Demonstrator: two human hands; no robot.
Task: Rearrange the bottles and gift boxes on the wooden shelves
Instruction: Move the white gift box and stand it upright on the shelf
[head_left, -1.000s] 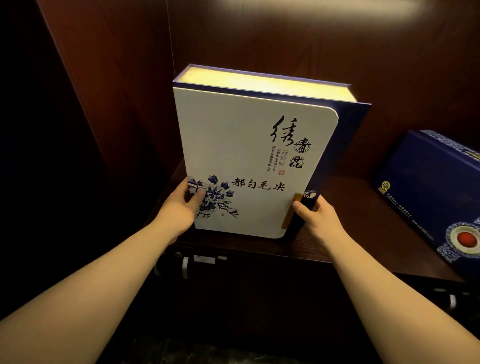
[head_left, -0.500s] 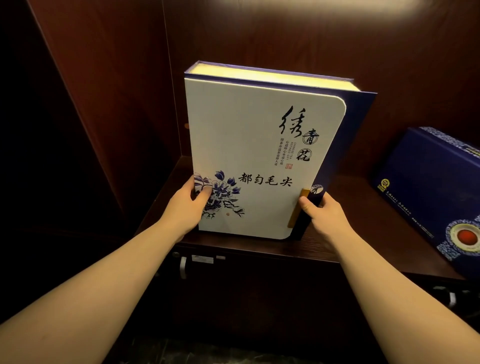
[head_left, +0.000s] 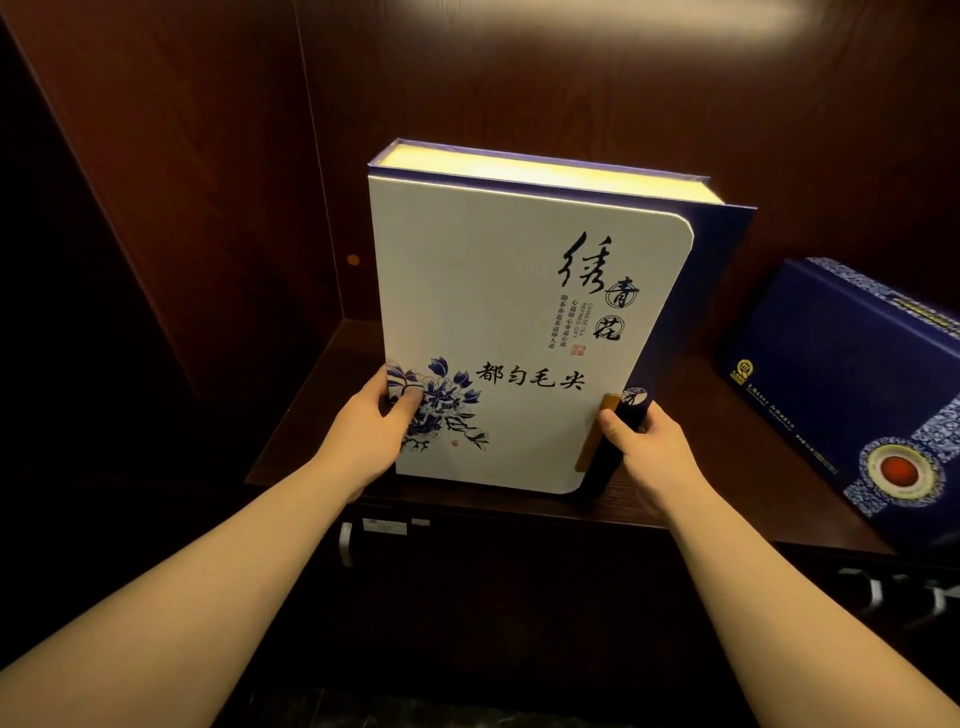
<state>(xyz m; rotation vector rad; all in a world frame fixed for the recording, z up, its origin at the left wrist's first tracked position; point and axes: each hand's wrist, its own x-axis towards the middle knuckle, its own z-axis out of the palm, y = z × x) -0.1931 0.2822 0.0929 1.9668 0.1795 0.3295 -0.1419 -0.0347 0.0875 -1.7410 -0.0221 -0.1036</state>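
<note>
A tall white gift box (head_left: 498, 312) with blue flower art, black calligraphy and a dark blue spine stands upright on the dark wooden shelf (head_left: 317, 415), leaning slightly back. My left hand (head_left: 371, 431) grips its lower left edge, thumb on the front. My right hand (head_left: 649, 452) holds its lower right corner beside a gold clasp. A dark blue gift box (head_left: 852, 384) with a red round emblem leans at the right of the same shelf.
The shelf's wooden side wall (head_left: 218, 208) rises close on the left and the back panel (head_left: 571, 93) stands behind the white box. Below the shelf edge a dark cabinet front carries silver handles (head_left: 345, 543).
The white box has shifted a little right along the shelf and away from the left wall, with both hands still holding its lower corners.
</note>
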